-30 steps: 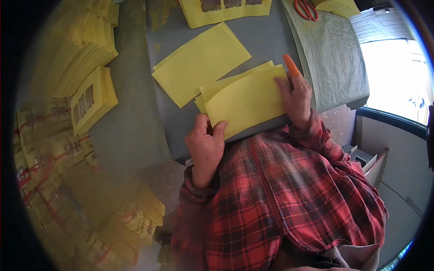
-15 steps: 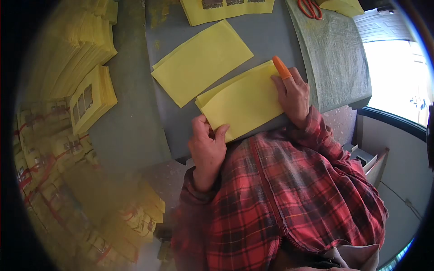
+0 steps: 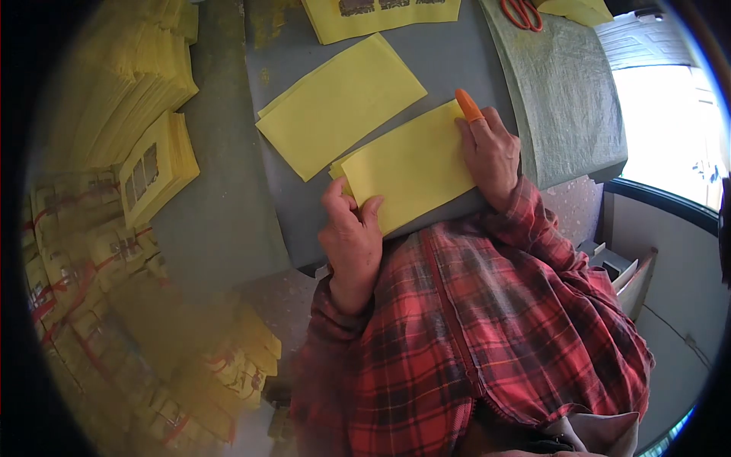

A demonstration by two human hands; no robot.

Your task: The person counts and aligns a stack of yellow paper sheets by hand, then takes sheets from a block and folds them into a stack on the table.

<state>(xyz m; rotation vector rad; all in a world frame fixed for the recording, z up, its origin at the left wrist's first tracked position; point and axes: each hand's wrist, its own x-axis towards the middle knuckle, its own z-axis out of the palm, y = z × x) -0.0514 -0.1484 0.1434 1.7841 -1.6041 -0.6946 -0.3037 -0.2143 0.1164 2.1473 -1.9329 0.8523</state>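
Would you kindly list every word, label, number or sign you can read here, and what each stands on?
None can be read.
Held yellow sheets: no text visible.
Printed stack at the left: dark panels, any lettering illegible.
Printed paper at the top: dark blocks, cut off by the frame, illegible.
Bundles with red ties: too blurred to read.

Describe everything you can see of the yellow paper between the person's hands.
The yellow paper looks like thin rectangular sheets, layered, with lower edges peeking out at the left end. The top face is plain. It lies slanted over the grey surface, its right end higher in the picture; whether it rests flat is unclear. The left hand pinches its lower left corner; the right hand holds the right end.
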